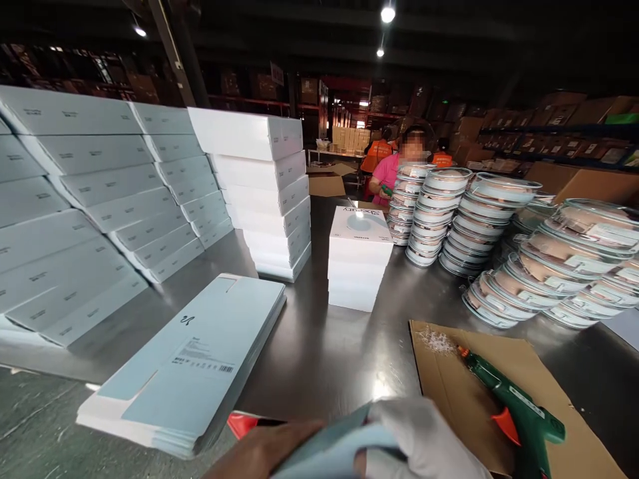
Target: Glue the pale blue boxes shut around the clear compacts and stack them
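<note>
At the bottom edge, a light blue cardboard carton [332, 452] is bent between my hands, smeared by motion. My right hand [419, 436], in a white glove, is closed over its right side with the fingers curled round the edge. Bare and partly cut off by the frame, my left hand [264, 452] grips the carton's left side. Left of them lies a stack of flat light blue cartons [200, 352] with printed text and a barcode. A green glue gun [514, 392] with an orange trigger rests on a brown cardboard sheet [439, 372] to the right.
Stacked white boxes [104, 156] line the metal table's [309, 359] left side, with another tall stack [274, 193] beside them. A short white box stack [359, 259] stands mid-table. Round clear-lidded containers [444, 213] are piled at right. Behind them sits a person in pink [387, 173].
</note>
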`<state>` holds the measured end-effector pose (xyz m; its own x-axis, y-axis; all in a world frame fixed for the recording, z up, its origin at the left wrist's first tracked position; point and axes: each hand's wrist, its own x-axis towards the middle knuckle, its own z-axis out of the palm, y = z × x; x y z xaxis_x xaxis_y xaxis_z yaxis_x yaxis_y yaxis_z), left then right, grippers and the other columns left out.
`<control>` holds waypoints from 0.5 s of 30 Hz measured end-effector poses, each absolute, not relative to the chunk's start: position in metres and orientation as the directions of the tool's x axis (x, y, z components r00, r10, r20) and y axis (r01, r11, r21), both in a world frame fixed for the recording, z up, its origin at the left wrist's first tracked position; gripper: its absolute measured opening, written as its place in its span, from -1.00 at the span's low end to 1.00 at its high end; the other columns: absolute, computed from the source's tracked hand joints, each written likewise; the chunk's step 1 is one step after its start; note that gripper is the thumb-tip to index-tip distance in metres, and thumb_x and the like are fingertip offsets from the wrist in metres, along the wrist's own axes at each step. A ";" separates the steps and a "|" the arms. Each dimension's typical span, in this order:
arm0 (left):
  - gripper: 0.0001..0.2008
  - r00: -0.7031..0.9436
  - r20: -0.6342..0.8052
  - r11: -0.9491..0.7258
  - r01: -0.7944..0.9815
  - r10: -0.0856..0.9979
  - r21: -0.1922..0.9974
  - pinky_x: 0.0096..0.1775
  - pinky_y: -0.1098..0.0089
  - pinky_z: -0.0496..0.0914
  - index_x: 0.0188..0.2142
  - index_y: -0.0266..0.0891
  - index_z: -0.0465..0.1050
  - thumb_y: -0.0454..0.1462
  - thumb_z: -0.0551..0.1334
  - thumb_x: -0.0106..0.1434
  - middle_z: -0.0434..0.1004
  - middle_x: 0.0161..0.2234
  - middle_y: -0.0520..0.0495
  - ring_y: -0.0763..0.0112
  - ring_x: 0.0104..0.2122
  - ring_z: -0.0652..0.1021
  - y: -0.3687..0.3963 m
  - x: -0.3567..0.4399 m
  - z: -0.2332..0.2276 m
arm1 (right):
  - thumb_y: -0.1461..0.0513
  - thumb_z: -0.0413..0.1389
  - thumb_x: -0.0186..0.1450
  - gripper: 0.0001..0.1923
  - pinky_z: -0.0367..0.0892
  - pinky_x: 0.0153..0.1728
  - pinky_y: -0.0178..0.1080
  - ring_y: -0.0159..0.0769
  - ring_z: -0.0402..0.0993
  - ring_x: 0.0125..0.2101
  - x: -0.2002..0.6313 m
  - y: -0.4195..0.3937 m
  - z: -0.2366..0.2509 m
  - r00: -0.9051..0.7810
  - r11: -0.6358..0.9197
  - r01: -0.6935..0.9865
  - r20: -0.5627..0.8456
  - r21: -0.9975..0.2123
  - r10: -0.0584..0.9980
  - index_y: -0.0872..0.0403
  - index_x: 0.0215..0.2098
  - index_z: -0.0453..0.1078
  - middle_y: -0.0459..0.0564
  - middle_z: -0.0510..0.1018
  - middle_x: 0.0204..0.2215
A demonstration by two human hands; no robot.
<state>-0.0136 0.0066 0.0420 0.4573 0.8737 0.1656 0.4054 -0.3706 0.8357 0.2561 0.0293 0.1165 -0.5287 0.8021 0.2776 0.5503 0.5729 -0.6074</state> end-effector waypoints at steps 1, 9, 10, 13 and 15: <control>-0.67 0.423 0.136 -0.299 0.349 0.896 0.888 -0.26 0.35 0.61 0.00 0.12 0.66 0.00 0.38 0.26 0.79 -0.19 0.01 0.07 -0.29 0.74 0.011 -0.014 0.046 | 0.22 0.27 0.28 -0.72 0.58 -0.31 -0.31 -0.20 0.69 -0.26 0.259 0.030 0.112 -0.426 0.613 0.611 0.445 -0.500 0.788 -0.16 -0.03 0.52 -0.11 0.70 -0.16; -0.27 0.008 0.312 -0.312 -0.013 0.950 0.950 0.15 0.12 0.46 0.30 -0.03 0.25 0.00 0.44 0.23 0.49 0.21 -0.24 0.02 0.16 0.54 0.049 0.008 0.029 | -0.14 -0.14 0.50 -0.34 0.13 0.36 0.19 0.04 0.00 0.45 0.255 0.046 0.086 -0.201 0.625 0.483 0.618 -0.613 0.760 -0.27 0.50 -0.09 -0.07 0.01 0.51; -0.31 0.028 0.390 -0.389 -0.026 0.920 0.921 0.20 0.08 0.41 0.28 0.00 0.25 0.01 0.43 0.24 0.41 0.27 -0.24 0.00 0.23 0.48 0.052 0.013 0.030 | -0.16 -0.15 0.49 -0.39 0.19 0.34 0.16 0.05 0.07 0.43 0.250 0.046 0.085 -0.171 0.627 0.436 0.624 -0.646 0.762 -0.28 0.45 0.08 -0.09 0.06 0.50; -0.43 0.017 0.536 -0.533 -0.087 0.844 0.842 0.27 -0.03 0.31 0.20 0.09 0.28 0.17 0.28 0.31 0.24 0.37 -0.18 -0.08 0.37 0.27 0.057 0.022 0.042 | -0.18 -0.10 0.47 -0.45 0.49 0.14 -0.07 0.02 0.39 0.28 0.233 0.046 0.086 -0.076 0.592 0.278 0.597 -0.757 0.799 -0.19 0.27 0.36 -0.03 0.19 0.45; -0.43 -0.034 0.535 -0.536 -0.086 0.844 0.840 0.26 -0.07 0.32 0.20 0.11 0.27 0.24 0.17 0.33 0.25 0.36 -0.15 -0.10 0.37 0.27 0.059 0.023 0.051 | -0.17 -0.07 0.46 -0.46 0.58 -0.02 -0.20 -0.05 0.52 0.17 0.225 0.045 0.088 -0.038 0.569 0.210 0.575 -0.795 0.817 -0.15 0.25 0.36 0.02 0.33 0.36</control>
